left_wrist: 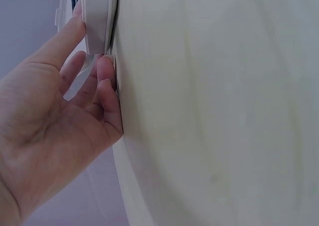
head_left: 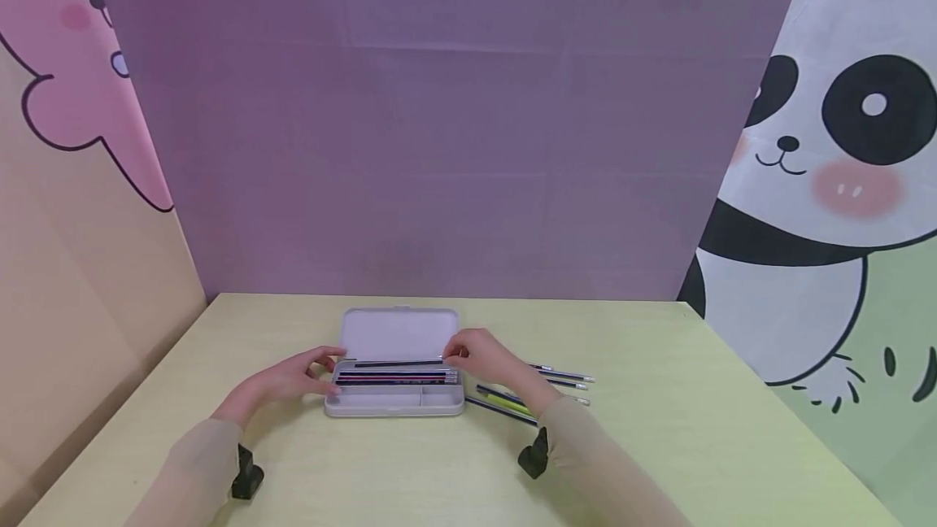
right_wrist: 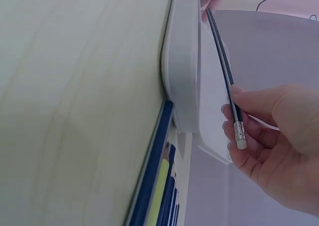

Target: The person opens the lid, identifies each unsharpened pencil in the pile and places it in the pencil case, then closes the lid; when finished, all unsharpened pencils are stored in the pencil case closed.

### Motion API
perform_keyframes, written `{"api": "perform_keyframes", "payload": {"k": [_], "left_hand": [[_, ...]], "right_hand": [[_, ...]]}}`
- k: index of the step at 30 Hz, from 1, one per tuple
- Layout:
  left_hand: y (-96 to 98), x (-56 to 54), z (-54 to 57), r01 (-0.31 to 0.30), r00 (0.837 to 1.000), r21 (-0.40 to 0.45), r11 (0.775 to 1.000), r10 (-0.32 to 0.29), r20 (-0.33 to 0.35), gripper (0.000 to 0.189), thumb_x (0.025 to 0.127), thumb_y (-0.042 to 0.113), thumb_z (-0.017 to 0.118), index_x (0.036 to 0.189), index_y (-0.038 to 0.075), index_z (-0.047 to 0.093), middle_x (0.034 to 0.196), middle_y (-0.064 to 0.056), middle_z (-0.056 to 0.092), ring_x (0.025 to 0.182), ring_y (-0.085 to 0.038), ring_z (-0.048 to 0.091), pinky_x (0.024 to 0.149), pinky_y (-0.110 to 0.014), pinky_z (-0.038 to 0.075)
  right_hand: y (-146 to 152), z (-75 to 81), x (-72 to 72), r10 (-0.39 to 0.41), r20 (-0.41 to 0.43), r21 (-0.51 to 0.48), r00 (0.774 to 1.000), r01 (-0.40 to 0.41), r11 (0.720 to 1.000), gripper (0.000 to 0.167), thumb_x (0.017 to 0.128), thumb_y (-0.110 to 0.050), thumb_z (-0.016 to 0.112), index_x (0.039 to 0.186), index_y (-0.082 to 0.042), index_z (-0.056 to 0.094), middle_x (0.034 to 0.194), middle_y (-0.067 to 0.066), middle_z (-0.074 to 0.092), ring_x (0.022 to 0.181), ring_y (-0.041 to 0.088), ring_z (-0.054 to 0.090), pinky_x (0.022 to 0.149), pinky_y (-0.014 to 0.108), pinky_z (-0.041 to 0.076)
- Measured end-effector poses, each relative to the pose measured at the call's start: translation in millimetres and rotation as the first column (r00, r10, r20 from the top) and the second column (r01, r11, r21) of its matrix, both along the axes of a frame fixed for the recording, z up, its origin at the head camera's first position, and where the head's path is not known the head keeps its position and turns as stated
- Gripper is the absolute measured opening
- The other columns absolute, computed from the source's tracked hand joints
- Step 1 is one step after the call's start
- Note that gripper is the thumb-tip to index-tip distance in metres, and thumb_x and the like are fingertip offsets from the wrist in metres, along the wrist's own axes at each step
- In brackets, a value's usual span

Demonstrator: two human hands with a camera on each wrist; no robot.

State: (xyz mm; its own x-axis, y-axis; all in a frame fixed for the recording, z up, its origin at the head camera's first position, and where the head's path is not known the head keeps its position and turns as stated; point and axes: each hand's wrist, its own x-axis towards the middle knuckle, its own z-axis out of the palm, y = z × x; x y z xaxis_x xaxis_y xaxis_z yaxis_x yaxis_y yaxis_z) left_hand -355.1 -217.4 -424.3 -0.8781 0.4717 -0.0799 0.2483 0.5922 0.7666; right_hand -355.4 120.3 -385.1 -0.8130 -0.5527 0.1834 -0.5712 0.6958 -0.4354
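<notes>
Head view. One pencil case (head_left: 373, 401), pale, hinged lid (head_left: 399, 334) raised at the back, on a wood-toned worktop (head_left: 381, 470). One dark pencil (head_left: 398, 363), held along the rear of the case; contact with the case cannot be told. Right hand (head_left: 485, 354): thumb and fingers closed on the pencil's right end. Left hand (head_left: 296, 375): thumb and finger set apart, bracing the case's left end. Inside the case, a row of pencils (head_left: 395, 379). To its right, loose pencils (head_left: 567, 384), one yellow-green pencil (head_left: 508, 406) among them, partly hidden under the right forearm. Two black wrist cameras (head_left: 533, 454).

Left wrist view. Case end, smooth and pale; digits against it, other fingers bent beneath. Judged light, rigid, inclined to slide unless braced at the end wall.

Right wrist view. Held pencil, metal band and white eraser (right_wrist: 241, 144) jutting past the pinch. Judged light, stiff, apt to roll, its point the fragile part; best grasped near the eraser. In the way: the raised lid behind, the case wall, the row already inside.
</notes>
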Motion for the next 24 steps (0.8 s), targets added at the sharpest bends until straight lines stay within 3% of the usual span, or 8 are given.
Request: {"api": "perform_keyframes", "payload": {"k": [12,24], "left_hand": [[2.9,1.6,0.4,-0.019,1.0,-0.009,1.0,0.019,-0.002,0.073,0.081,0.029,0.073,0.141,0.01,0.037,0.122,-0.015,0.048,0.104,-0.028,0.053,0.092,-0.047,0.04],[5.0,4.5,2.4,-0.03,1.0,-0.01,1.0,0.03,-0.001,0.072,0.081,0.028,0.073,0.141,0.01,0.037,0.122,-0.014,0.048,0.103,-0.027,0.052,0.093,-0.048,0.04]], "right_hand": [[-7.4,-7.6,-5.9,-0.006,0.033,0.01,0.999,0.005,1.0,0.007,0.088,-0.01,0.064,0.091,-0.005,0.069,0.083,0.002,0.065,0.074,0.01,0.052,0.069,0.023,0.046],[-18.6,-12.6,-10.7,0.041,-0.037,0.083,0.998,-0.038,0.996,0.008,0.088,-0.012,0.064,0.087,-0.007,0.07,0.082,0.002,0.063,0.073,0.011,0.053,0.067,0.022,0.045]]}}
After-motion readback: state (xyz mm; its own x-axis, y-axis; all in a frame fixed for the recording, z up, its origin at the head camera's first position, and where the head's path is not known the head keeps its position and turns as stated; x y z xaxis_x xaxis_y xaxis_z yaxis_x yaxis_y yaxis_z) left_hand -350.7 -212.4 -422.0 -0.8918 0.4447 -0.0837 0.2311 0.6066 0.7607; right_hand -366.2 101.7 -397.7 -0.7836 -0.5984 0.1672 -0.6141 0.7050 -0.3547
